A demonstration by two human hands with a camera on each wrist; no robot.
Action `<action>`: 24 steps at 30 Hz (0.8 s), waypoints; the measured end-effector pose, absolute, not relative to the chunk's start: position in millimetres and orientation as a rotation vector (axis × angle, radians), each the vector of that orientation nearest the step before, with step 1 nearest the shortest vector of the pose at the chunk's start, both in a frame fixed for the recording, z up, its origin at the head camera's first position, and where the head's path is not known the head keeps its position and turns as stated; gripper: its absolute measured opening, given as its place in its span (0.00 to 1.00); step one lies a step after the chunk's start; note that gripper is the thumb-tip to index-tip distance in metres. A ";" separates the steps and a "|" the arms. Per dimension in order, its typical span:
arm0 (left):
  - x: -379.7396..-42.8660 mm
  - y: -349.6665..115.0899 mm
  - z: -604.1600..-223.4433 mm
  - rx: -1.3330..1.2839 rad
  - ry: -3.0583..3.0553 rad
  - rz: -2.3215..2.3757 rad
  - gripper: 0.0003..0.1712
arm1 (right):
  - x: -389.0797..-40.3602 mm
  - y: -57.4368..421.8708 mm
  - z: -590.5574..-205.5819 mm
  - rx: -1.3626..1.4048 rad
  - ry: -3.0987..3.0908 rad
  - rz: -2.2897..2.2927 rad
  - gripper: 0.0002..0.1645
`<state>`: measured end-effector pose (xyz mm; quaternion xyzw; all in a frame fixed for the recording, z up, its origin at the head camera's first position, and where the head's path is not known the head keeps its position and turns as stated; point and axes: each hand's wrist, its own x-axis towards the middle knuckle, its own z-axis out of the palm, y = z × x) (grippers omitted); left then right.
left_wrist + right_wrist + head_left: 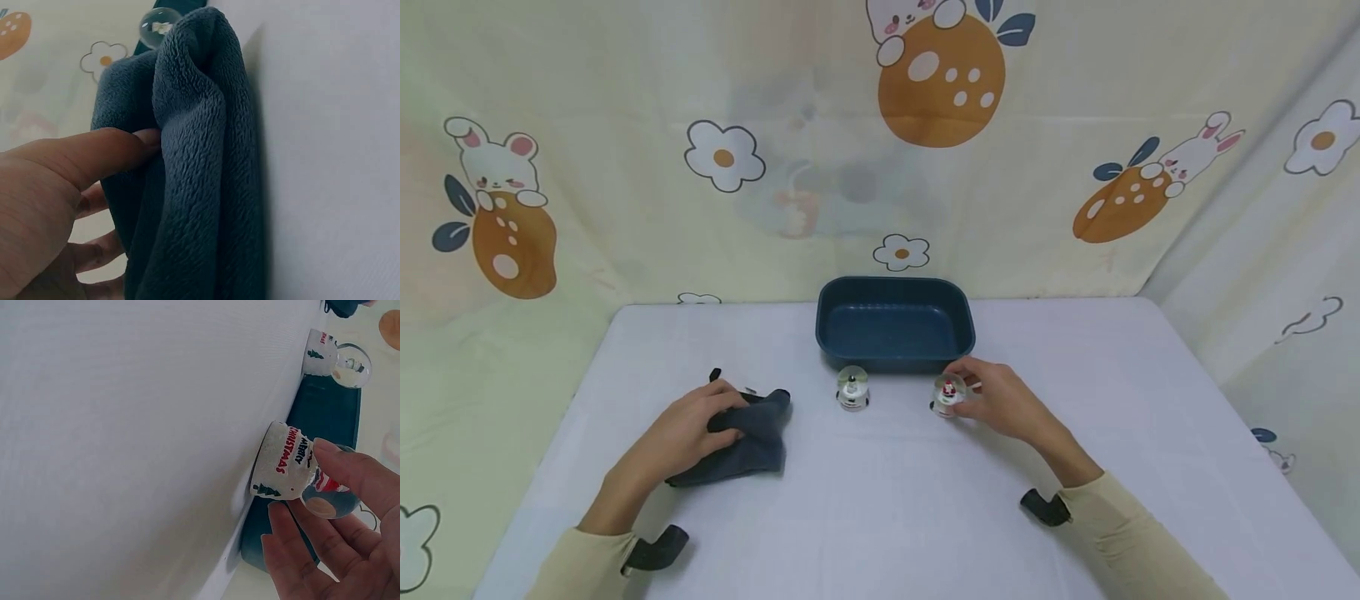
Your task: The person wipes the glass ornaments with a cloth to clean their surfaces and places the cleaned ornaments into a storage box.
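My left hand (694,425) pinches a dark blue cloth (752,446) at the table's left side. In the left wrist view the thumb presses into a fold of the plush cloth (190,175), and other fingers lie behind it. On the right, my right hand (1000,398) holds a small snow globe (948,392) with a red-and-white figure inside. Its white base (281,461), lettered "Merry Christmas", stands on the table in the right wrist view, the thumb on the glass. A second snow globe (852,389), with a snowman figure, stands upright between the hands, touched by neither.
Behind the globes, near the table's far edge, sits a dark blue rectangular tray (895,362). A white cloth covers the table (880,517). A printed curtain (647,225) with bunnies and flowers hangs at the back and sides.
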<state>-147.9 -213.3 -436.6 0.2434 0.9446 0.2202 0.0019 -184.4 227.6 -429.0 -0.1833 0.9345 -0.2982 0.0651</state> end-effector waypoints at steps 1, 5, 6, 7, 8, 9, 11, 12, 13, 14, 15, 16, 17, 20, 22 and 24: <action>-147.8 -214.9 -434.9 0.761 2.961 0.709 0.16 | -184.1 228.2 -428.9 -0.556 2.819 -0.903 0.31; -148.1 -221.4 -428.3 0.742 2.958 0.776 0.18 | -183.3 229.3 -428.1 -0.563 2.813 -0.919 0.31; -148.3 -223.0 -427.1 0.733 2.959 0.790 0.19 | -183.1 229.5 -428.0 -0.565 2.812 -0.922 0.31; -148.5 -224.4 -425.7 0.732 2.961 0.808 0.19 | -182.9 229.6 -427.9 -0.565 2.810 -0.927 0.31; -148.9 -225.7 -424.2 0.737 2.964 0.832 0.19 | -182.7 229.6 -427.8 -0.566 2.806 -0.933 0.31; -149.3 -227.1 -422.8 0.745 2.964 0.856 0.19 | -182.5 229.7 -427.7 -0.566 2.803 -0.940 0.31; -150.1 -229.8 -419.7 0.762 2.969 0.905 0.18 | -182.0 229.8 -427.6 -0.569 2.797 -0.947 0.31; -150.5 -230.9 -418.2 0.768 2.974 0.924 0.18 | -181.8 229.8 -427.3 -0.570 2.794 -0.949 0.31; -150.8 -231.8 -416.3 0.774 2.978 0.943 0.18 | -181.5 229.9 -427.0 -0.570 2.791 -0.953 0.30; -151.0 -232.7 -414.1 0.786 2.983 0.958 0.18 | -181.1 230.0 -426.6 -0.572 2.791 -0.952 0.30; -151.2 -233.5 -411.8 0.790 2.984 0.974 0.18 | -180.7 229.8 -425.8 -0.572 2.789 -0.954 0.30; -151.3 -234.2 -409.5 0.792 2.987 0.984 0.18 | -180.1 229.8 -425.0 -0.571 2.787 -0.957 0.30; -151.5 -234.6 -407.1 0.793 2.990 0.993 0.18 | -179.6 229.7 -424.0 -0.569 2.785 -0.961 0.30; -152.1 -235.4 -399.4 0.801 2.994 1.025 0.18 | -177.6 229.2 -420.6 -0.580 2.776 -0.985 0.29; -153.4 -235.1 -394.5 0.821 2.993 1.060 0.18 | -176.4 229.1 -418.7 -0.591 2.776 -1.009 0.28; -155.1 -234.0 -389.4 0.850 2.993 1.101 0.19 | -175.4 228.2 -416.3 -0.591 2.778 -1.031 0.28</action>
